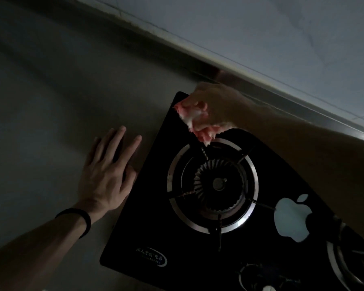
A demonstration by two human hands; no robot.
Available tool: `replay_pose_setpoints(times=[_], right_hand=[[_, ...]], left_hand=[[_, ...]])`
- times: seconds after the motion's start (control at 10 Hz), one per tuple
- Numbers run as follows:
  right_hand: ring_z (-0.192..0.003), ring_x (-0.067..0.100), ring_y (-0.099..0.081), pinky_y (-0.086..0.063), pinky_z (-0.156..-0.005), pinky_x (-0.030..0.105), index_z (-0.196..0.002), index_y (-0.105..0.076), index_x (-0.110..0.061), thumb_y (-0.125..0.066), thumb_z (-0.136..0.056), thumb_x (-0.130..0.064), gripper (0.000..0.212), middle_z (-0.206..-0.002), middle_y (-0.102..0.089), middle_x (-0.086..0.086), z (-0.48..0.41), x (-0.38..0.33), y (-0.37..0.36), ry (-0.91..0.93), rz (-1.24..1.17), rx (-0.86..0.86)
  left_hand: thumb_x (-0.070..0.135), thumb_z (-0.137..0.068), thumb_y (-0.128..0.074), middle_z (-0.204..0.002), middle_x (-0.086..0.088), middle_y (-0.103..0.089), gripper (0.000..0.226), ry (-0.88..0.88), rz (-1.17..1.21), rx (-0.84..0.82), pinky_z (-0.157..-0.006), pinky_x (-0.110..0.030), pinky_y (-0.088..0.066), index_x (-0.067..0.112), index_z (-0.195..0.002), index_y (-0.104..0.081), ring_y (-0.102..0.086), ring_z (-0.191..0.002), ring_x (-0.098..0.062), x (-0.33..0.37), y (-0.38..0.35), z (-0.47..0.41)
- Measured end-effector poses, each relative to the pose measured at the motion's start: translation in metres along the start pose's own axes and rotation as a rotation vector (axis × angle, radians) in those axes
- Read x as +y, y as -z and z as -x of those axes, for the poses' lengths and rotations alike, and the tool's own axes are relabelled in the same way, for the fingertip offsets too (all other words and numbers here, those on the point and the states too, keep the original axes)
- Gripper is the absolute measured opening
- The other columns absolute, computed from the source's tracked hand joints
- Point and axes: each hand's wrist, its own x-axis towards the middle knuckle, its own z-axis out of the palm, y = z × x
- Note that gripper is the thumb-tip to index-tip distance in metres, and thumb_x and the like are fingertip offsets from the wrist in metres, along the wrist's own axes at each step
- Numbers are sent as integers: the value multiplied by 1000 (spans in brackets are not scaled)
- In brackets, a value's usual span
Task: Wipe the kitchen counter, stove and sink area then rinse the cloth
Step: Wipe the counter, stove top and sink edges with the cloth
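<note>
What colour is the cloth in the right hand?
The crumpled cloth is pink and white; head view.

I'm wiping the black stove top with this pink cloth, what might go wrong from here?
1. The pink cloth in the right hand dangles over a pan-support prong of the burner; it may snag there.
2. The stove looks like a loose tabletop unit on the counter; a wipe might shift it, though the left hand rests flat beside its edge.
3. Light is dim, so smears on the black glass are easily missed.
</note>
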Motion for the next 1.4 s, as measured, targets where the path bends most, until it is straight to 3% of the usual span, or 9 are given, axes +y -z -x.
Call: replay_pose_setpoints(times=[0.1,0.2,0.4,0.5,0.8,1.1,1.2,1.3,1.4], right_hand=[[-93,22,-65,-51,-80,37,-134,-67,-10,-73,-94,-36,48,-109,-67,5,15,-10,2,71,-138,48],[-107,28,-63,-47,-90,35,-136,-67,-19,-88,-82,-30,59,-124,-64,9,38,17,-5,-236,-279,47],[-102,27,-66,-57,-93,53,-140,-65,-16,-88,-80,-13,65,-130,-63,16,144,52,-39,-473,-389,110],[-100,30,-66,-56,-88,43,-136,-64,-7,-88,-78,-12,63,-125,-61,20,188,41,-67,-633,-424,228],[-104,30,-64,-55,-83,46,-127,-56,-23,-83,-79,-55,65,-121,-64,5,237,-82,-117,-978,-461,239],[-97,29,-63,-43,-64,34,-120,-57,-16,-75,-86,-58,57,-118,-62,3,224,-196,-140,-1073,-466,324],[-119,31,-58,-59,-73,41,-140,-57,-13,-85,-85,-36,66,-137,-57,10,217,-241,-151,-1011,-411,373],[-136,32,-48,-62,-86,42,-156,-46,-18,-81,-90,-21,75,-153,-47,12,207,-286,-166,-1042,-479,442],[-153,34,-34,-62,-93,51,-158,-44,-14,-60,-97,-1,64,-167,-34,14,193,-319,-180,-1086,-540,559]], left_hand=[[31,-89,-48,-173,-12,-22,75,2,-20,-14,-126,-58,-24,25,-164,-35,-30,-155,-40,0,0,1],[32,-91,-47,-174,-12,-20,75,0,-19,-30,-126,-57,-23,26,-164,-34,-28,-155,-40,-1,0,1],[35,-91,-43,-173,-13,-20,74,-18,-16,-11,-125,-60,-25,25,-164,-33,-27,-156,-41,-3,-3,1],[34,-92,-43,-173,-13,-20,73,-26,-15,6,-123,-61,-26,26,-164,-33,-27,-155,-42,-3,-4,1],[31,-95,-41,-171,-17,-24,69,-53,2,37,-126,-58,-21,27,-164,-31,-25,-155,-43,-4,-7,2],[27,-94,-44,-172,-15,-22,71,-57,27,55,-126,-56,-21,28,-163,-29,-26,-154,-43,-4,-8,2],[26,-94,-44,-172,-16,-22,70,-51,44,52,-126,-55,-20,27,-163,-30,-28,-153,-44,-3,-7,3],[24,-94,-45,-171,-18,-23,70,-57,48,49,-125,-60,-21,25,-162,-31,-28,-152,-45,-1,-4,4],[26,-94,-44,-171,-18,-21,69,-59,48,37,-124,-62,-22,26,-162,-30,-28,-150,-46,-1,-4,5]])
